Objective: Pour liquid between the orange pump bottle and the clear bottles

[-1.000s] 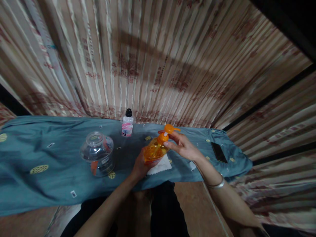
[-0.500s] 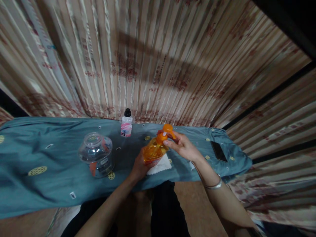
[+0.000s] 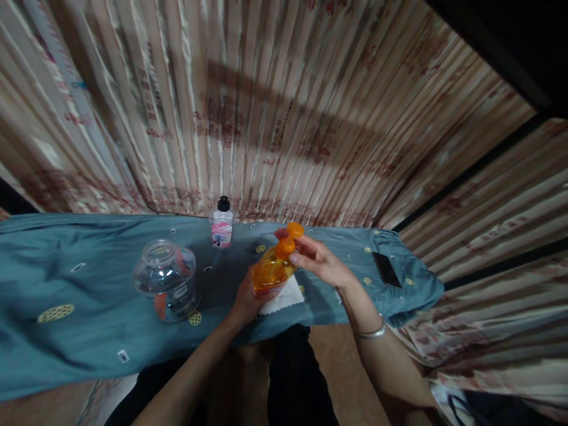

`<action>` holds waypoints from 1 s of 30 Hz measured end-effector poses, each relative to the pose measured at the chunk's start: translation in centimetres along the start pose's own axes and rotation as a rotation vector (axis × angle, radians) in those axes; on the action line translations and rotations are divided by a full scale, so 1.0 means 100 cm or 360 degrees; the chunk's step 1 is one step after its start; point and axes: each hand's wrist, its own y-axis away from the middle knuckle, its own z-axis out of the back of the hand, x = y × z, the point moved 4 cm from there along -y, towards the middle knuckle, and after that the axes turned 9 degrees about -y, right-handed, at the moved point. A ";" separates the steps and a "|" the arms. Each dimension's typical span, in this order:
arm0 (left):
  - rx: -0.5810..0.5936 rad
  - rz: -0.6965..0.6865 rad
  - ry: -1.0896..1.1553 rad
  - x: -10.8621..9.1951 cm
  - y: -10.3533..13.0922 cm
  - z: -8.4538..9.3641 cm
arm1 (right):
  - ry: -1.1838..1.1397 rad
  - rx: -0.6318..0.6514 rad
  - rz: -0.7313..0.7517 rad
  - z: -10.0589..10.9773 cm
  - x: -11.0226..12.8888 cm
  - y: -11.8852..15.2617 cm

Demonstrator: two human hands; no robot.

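Observation:
An orange pump bottle [image 3: 270, 273], see-through with orange liquid inside, leans up to the right above the table. My left hand [image 3: 248, 296] is wrapped round its lower body from the left. On the other side my right hand [image 3: 322, 260] grips the bottle's neck, thumb by the orange collar [image 3: 284, 249] and fingers behind the pump head [image 3: 294, 229]. Below the bottle lies a white cloth or tissue [image 3: 290, 297], partly covered by it and my left hand.
A clear plastic jar [image 3: 165, 278] stands open-topped to the left. Behind it is a small bottle [image 3: 222, 223] with a black cap and pink label. A dark phone [image 3: 387, 269] lies right on the blue-green cloth-covered table [image 3: 102, 302]. Pleated curtains [image 3: 266, 118] hang behind.
The pump head has turned on the bottle, and my right fingers have shifted round it. My left hand keeps its hold. The whole view has slid slightly, so things appear further left.

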 end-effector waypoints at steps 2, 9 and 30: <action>-0.0001 -0.0012 0.0004 0.000 0.000 0.000 | -0.0015 0.0098 -0.0031 0.003 0.000 -0.003; -0.0037 0.0002 0.0041 0.004 -0.001 -0.001 | 0.0398 -0.0679 0.0187 -0.009 -0.015 0.005; -0.0012 0.0000 0.0103 0.003 0.000 -0.002 | 0.0124 0.0078 0.0027 0.011 -0.002 -0.014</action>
